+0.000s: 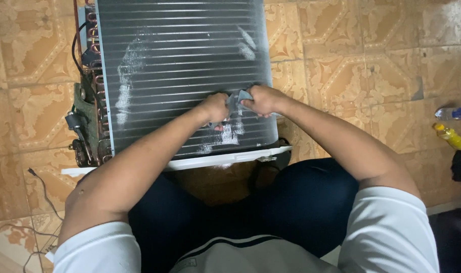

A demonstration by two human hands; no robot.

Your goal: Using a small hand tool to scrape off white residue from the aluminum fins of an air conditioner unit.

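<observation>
A finned air-conditioner coil (180,55) lies on the tiled floor in front of me, with white foamy streaks on its dark fins. My left hand (214,108) and my right hand (263,99) meet over its lower right part. Both grip a small grey cloth (236,102) bunched between them, pressed against the fins. Copper tube bends (93,50) run along the coil's left edge. A white tray edge (230,158) shows under the coil's near side.
A clear spray bottle (455,113) and a yellow bottle (450,136) lie on the floor at the far right. Thin cables (40,187) trail across the tiles at lower left. My knees in dark trousers (301,202) sit close to the coil.
</observation>
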